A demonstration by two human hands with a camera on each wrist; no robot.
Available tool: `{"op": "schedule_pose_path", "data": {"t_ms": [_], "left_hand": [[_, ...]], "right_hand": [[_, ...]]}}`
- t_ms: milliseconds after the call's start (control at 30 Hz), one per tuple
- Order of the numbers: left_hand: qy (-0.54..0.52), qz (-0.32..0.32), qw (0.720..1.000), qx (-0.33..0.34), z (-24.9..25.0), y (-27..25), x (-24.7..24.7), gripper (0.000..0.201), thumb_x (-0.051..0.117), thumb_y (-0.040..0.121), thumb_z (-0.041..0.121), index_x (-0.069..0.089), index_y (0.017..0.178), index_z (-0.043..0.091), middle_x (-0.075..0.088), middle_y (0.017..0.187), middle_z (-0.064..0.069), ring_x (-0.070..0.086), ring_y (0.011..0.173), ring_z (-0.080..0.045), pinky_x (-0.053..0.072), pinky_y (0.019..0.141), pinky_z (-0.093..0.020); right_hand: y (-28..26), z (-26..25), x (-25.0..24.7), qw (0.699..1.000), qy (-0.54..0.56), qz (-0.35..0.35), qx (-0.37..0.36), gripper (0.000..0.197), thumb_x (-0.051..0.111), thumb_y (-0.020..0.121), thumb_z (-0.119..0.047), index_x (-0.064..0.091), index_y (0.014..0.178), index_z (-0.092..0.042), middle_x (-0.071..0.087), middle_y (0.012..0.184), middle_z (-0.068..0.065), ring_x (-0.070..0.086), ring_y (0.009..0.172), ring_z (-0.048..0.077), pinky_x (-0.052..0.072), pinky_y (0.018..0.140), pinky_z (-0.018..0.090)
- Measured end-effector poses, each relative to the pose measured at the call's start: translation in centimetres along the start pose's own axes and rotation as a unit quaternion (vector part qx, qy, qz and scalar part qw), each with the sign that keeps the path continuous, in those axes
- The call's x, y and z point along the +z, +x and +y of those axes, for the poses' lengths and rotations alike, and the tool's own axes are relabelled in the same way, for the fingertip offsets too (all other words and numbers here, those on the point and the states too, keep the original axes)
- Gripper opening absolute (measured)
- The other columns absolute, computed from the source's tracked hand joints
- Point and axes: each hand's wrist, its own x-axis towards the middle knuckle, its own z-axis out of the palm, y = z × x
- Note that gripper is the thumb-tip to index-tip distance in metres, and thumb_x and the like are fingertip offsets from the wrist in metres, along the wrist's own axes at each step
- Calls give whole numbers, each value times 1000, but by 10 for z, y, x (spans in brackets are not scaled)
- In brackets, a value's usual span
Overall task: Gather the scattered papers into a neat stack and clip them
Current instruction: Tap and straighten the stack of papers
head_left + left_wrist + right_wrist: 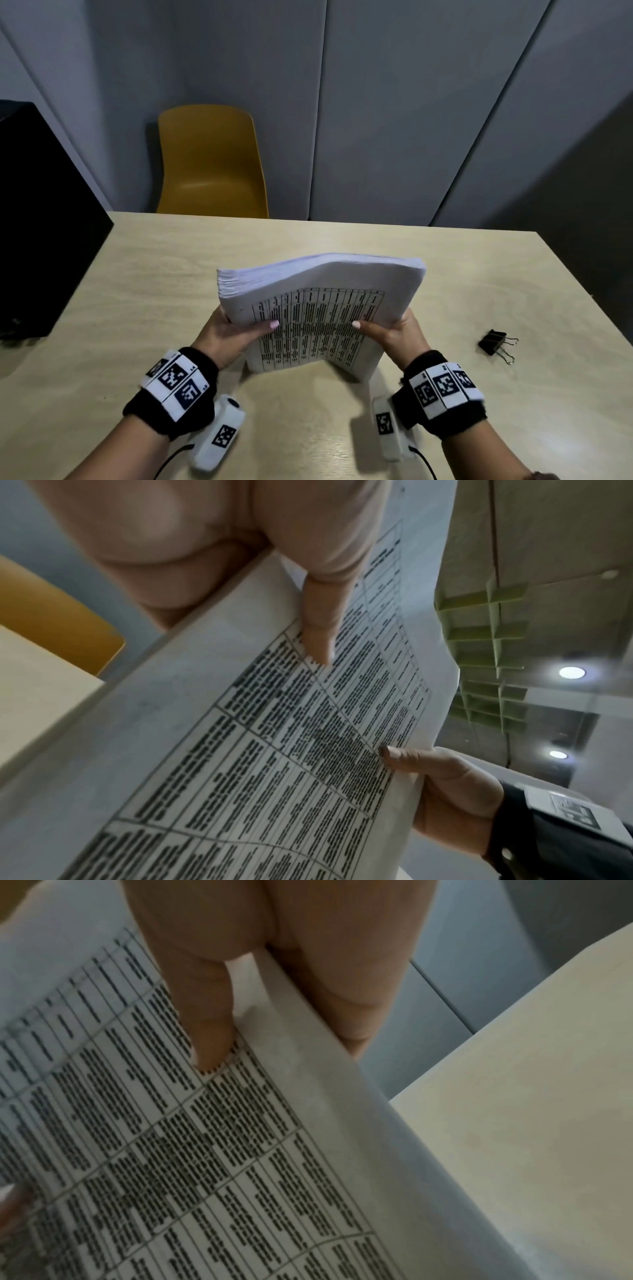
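Observation:
A thick stack of papers (318, 308) stands on its lower edge on the table (137, 274), bowed at the top, its front sheet printed with a table. My left hand (233, 332) grips the stack's left side, thumb on the front sheet. My right hand (394, 330) grips the right side the same way. In the left wrist view the papers (240, 750) fill the frame under my left hand's thumb (318, 631), with my right hand (445, 783) at the far edge. The right wrist view shows my right hand's thumb (205, 1026) on the papers (171, 1150). A black binder clip (495, 342) lies on the table to the right.
A yellow chair (209, 164) stands behind the table's far edge. A black box (37, 222) sits at the table's left end. Grey wall panels (411, 102) rise behind.

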Motion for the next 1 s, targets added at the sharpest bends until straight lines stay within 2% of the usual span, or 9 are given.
{"op": "schedule_pose_path", "data": {"t_ms": [67,200,367,467,533,700,800,900,1000], "left_hand": [[2,4,1000,14,4,-1,0,51,88,48,22,65,94,22,74,80,19,68,81,3,54,80,-22],[9,6,1000,2,-6,-1,-2,64,83,41,30,64,100,15,73,80,21,67,80,4,54,74,-15],[29,43,998,-23,-21,-1,7,34,73,70,-3,64,93,20,70,69,27,65,76,10,52,78,-14],[78,35,996,-24,-14,-3,2,25,77,70,15,64,89,27,72,75,17,67,80,-3,55,77,-26],[100,-7,991,-92,-16,3,-5,52,83,58,38,62,102,18,72,93,2,67,88,-18,54,83,-37],[152,-118,949,-251,-47,9,-6,57,85,55,25,64,106,9,74,98,-7,68,95,-26,46,97,-46],[178,-116,932,-293,-80,6,-3,55,84,54,19,66,103,2,72,101,-13,67,97,-30,46,98,-45],[169,-80,929,-320,-141,16,-13,101,90,24,49,61,111,6,70,107,-12,66,97,-31,48,94,-49],[150,-60,927,-338,-180,26,-22,111,86,21,60,57,116,9,68,111,-11,65,99,-31,48,93,-51]], "right_hand": [[0,-2,-1,999,29,13,-4,43,66,68,21,74,66,-21,74,70,-10,69,70,3,56,67,19],[-5,7,3,999,20,40,20,43,64,68,24,70,64,-18,71,61,-13,65,62,-3,54,61,15],[-12,26,12,994,-56,70,66,37,68,70,16,66,68,-21,69,59,-15,64,63,-4,55,68,21],[-13,24,9,993,-58,52,89,20,72,72,4,68,86,-10,73,83,-3,69,80,16,56,77,33],[-15,26,5,989,-62,20,129,19,71,74,1,65,92,-2,71,85,6,69,79,22,57,75,34],[-32,62,9,956,-107,-32,273,29,65,72,-3,58,100,-6,67,92,16,64,83,28,55,78,41],[-45,78,13,936,-153,-14,315,31,54,79,4,55,105,-12,65,95,11,62,83,25,52,69,29],[-51,85,13,925,-172,-10,340,30,54,76,2,54,103,-14,67,99,11,64,89,27,55,80,40],[-52,85,10,921,-181,0,344,31,57,78,-1,57,107,-9,67,98,9,64,85,24,54,71,31]]}}
